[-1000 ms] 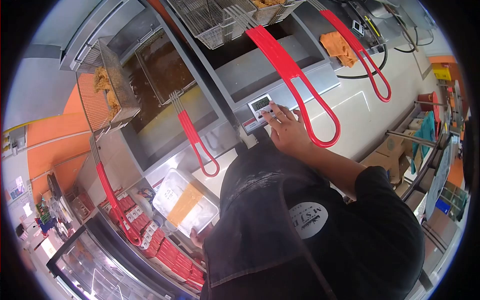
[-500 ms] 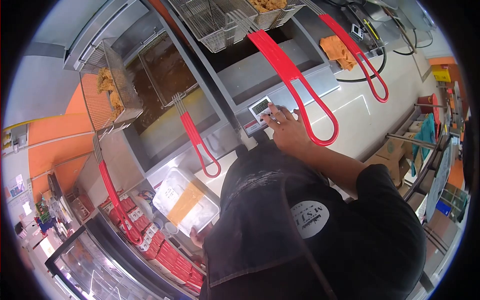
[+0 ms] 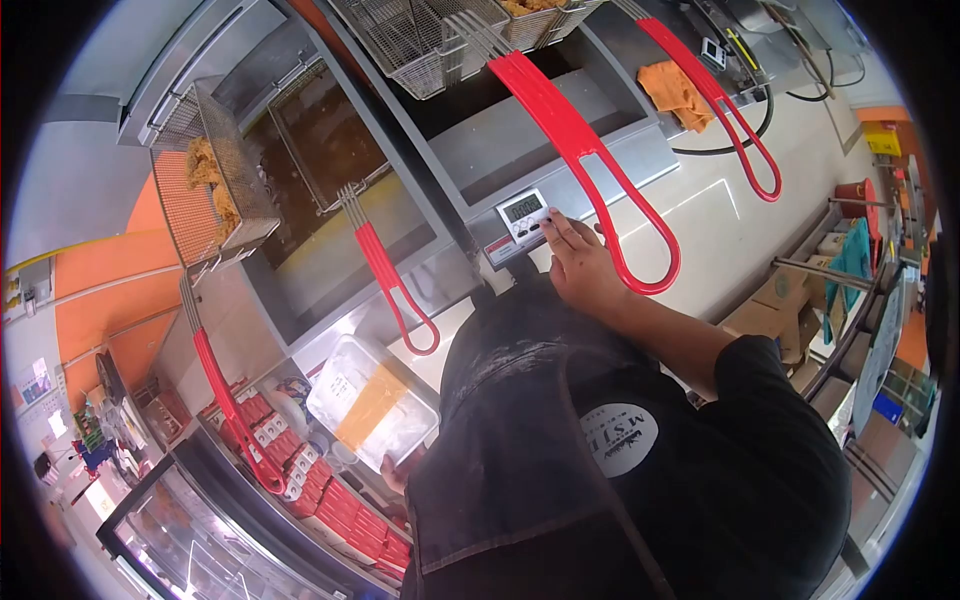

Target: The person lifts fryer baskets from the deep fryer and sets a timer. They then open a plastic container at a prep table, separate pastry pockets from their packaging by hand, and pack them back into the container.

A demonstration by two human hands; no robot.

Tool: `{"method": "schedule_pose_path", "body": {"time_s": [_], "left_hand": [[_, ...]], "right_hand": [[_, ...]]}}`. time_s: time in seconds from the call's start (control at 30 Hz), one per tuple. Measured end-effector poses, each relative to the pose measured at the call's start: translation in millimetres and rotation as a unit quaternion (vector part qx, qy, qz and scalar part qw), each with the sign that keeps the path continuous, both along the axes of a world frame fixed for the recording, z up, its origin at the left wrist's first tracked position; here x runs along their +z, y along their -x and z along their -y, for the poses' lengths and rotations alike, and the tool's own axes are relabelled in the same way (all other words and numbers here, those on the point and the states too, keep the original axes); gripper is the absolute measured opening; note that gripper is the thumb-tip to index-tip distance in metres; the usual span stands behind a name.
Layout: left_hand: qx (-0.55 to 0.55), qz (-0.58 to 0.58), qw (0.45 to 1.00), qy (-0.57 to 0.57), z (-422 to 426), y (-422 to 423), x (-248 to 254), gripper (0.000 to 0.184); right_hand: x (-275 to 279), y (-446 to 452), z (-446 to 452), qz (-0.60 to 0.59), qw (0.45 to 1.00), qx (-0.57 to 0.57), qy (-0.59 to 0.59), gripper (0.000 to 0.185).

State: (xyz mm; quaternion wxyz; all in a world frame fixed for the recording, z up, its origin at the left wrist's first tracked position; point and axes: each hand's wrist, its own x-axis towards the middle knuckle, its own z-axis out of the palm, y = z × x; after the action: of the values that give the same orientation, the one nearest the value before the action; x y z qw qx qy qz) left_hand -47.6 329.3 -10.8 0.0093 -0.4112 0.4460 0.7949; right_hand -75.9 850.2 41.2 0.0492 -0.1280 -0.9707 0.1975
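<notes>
A small white digital timer (image 3: 523,213) sits on the front face of the fryer. My right hand (image 3: 582,262) is beside it, fingers stretched out, fingertips at the timer's right edge by its buttons. Lower down, my left hand (image 3: 396,472) grips the bottom corner of a white plastic container (image 3: 372,402) with a tan band across its lid; most of that hand's fingers are hidden. Just right of my right hand hangs the red handle (image 3: 575,140) of a frying basket (image 3: 420,45).
Fried pieces (image 3: 212,185) fill part of a raised wire basket (image 3: 245,165) at left. Beside it, a fryer vat (image 3: 320,130) holds brown oil and another red-handled basket. An orange cloth (image 3: 675,97) lies at upper right. Red boxes (image 3: 345,515) are stacked below left.
My right hand has shifted slightly right and down, uncovering the timer's display and buttons. My left hand keeps the container in nearly the same place.
</notes>
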Motion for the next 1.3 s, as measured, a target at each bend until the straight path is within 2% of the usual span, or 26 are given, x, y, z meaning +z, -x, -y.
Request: {"method": "schedule_pose_path", "body": {"time_s": [0.33, 0.4, 0.53, 0.6, 0.63, 0.7, 0.73, 0.8, 0.83, 0.9, 0.93, 1.0, 1.03, 1.1, 1.3], "left_hand": [[-0.029, 0.022, 0.999, -0.028, 5.9, -0.5, 14.1, 0.077], [-0.028, 0.027, 0.999, -0.034, 19.1, -5.1, 4.7, 0.076], [-0.012, 0.053, 0.997, -0.061, 70.4, -15.6, -31.1, 0.076], [-0.059, -0.016, 0.995, 0.078, 76.2, -24.3, -51.6, 0.075], [-0.103, -0.089, 0.967, 0.214, 67.6, -34.7, -65.7, 0.075], [-0.091, -0.107, 0.96, 0.241, 64.2, -37.5, -71.8, 0.074], [-0.038, -0.053, 0.989, 0.133, 42.9, -18.4, -40.7, 0.074], [0.012, 0.01, 1.0, 0.003, 28.2, -6.2, -23.2, 0.074], [0.008, 0.018, 1.0, -0.016, 31.2, -7.1, -23.5, 0.075], [-0.031, 0.018, 0.998, 0.046, 34.7, -12.8, -27.2, 0.072], [-0.065, 0.01, 0.99, 0.125, 31.6, -16.4, -33.7, 0.073], [-0.06, 0.005, 0.99, 0.125, 26.2, -14.5, -34.8, 0.073], [-0.019, 0.008, 0.999, 0.049, 24.8, -9.5, -30.1, 0.075], [0.026, 0.01, 0.999, -0.023, 16.2, -3.6, -19.6, 0.08], [0.003, 0.023, 0.999, -0.044, 11.7, -2.3, -13.5, 0.082]], "right_hand": [[-1.3, -2.1, 3.5, 0.036, 0.999, -0.003, -0.036, 0.063], [3.1, -1.9, 3.5, 0.08, 0.995, 0.009, -0.061, 0.059], [5.7, -1.5, 1.7, 0.087, 0.993, 0.03, -0.078, 0.06], [-1.6, -2.4, 0.0, 0.059, 0.996, 0.033, -0.06, 0.06], [-7.7, -3.2, -1.3, 0.048, 0.996, 0.035, -0.061, 0.06], [-18.0, -4.4, -5.2, 0.025, 0.997, 0.043, -0.066, 0.061], [-15.5, -4.2, -7.1, 0.023, 0.998, 0.038, -0.047, 0.061], [-8.6, -3.1, -9.9, 0.018, 0.999, 0.029, -0.01, 0.061], [-7.4, -2.1, -10.4, 0.015, 0.999, 0.032, -0.009, 0.061], [-5.0, -2.6, -10.0, 0.011, 0.999, 0.035, -0.004, 0.061], [-2.9, -2.7, -9.1, 0.011, 0.999, 0.038, -0.004, 0.061], [3.6, -0.5, -6.2, 0.01, 0.999, 0.045, -0.005, 0.06], [8.2, 1.3, -4.8, 0.026, 0.999, 0.043, -0.018, 0.06], [16.6, 4.3, -1.8, 0.058, 0.997, 0.041, -0.041, 0.059], [9.5, 5.3, 0.1, 0.082, 0.995, 0.043, -0.046, 0.061]]}}
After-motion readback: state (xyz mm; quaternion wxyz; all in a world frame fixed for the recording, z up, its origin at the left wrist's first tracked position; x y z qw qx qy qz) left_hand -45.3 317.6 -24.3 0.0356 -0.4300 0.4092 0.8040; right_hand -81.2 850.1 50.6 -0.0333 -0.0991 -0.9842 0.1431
